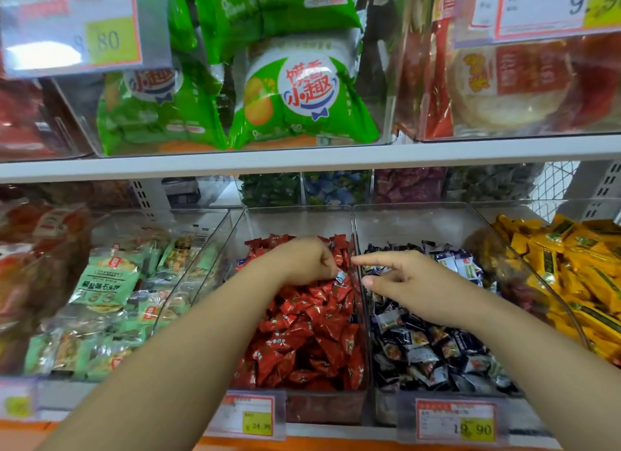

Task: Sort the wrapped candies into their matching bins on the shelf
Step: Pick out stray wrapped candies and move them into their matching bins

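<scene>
A clear bin [242, 235] in the middle of the lower shelf is heaped with red wrapped candies [312, 333]. To its right, another clear bin [420, 222] holds dark blue and white wrapped candies [430, 343]. My left hand [302, 260] is curled over the red pile and pinches a blue-white candy [341, 277] at its fingertips. My right hand [406, 282] hovers over the blue-white bin near the divider, forefinger and thumb stretched toward the left hand, holding nothing.
Yellow wrapped bars [564, 269] fill the bin at the far right. Pale green snack packets [107, 282] fill the bin on the left. Big green bags [295, 91] sit on the shelf above. Price tags [455, 422] hang along the front edge.
</scene>
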`<action>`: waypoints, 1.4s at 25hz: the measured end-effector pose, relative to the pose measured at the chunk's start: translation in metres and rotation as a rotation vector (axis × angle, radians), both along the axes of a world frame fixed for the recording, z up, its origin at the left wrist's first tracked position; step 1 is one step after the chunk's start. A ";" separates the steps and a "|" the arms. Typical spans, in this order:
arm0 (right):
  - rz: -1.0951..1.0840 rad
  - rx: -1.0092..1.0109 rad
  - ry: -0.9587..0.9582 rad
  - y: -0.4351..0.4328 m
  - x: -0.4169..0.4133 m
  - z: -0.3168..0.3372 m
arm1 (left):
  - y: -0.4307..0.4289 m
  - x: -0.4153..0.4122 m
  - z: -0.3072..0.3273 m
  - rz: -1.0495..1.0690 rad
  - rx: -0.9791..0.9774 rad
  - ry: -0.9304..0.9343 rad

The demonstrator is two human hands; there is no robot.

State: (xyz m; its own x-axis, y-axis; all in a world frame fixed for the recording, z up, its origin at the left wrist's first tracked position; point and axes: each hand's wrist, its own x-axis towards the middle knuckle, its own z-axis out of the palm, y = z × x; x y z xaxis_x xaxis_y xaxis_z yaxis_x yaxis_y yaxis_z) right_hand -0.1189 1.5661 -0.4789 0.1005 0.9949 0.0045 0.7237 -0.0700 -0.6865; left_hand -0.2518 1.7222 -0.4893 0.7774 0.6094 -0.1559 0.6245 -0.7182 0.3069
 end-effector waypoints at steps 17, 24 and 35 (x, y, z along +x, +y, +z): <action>0.005 -0.026 0.027 -0.003 -0.003 0.005 | 0.014 -0.019 0.003 0.190 -0.010 -0.257; -0.005 -0.030 0.016 -0.001 -0.003 0.003 | 0.015 -0.003 -0.011 0.260 -0.125 -0.422; -0.012 -0.038 0.014 -0.003 -0.004 0.008 | 0.024 0.010 -0.026 -0.005 -0.061 -0.144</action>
State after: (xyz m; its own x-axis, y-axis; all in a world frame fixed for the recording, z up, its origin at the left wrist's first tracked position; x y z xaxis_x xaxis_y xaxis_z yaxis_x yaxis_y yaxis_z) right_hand -0.1226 1.5630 -0.4706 0.1118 0.9931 -0.0344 0.7131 -0.1043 -0.6932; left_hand -0.2422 1.7457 -0.5148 0.7975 0.5981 -0.0789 0.5671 -0.6986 0.4362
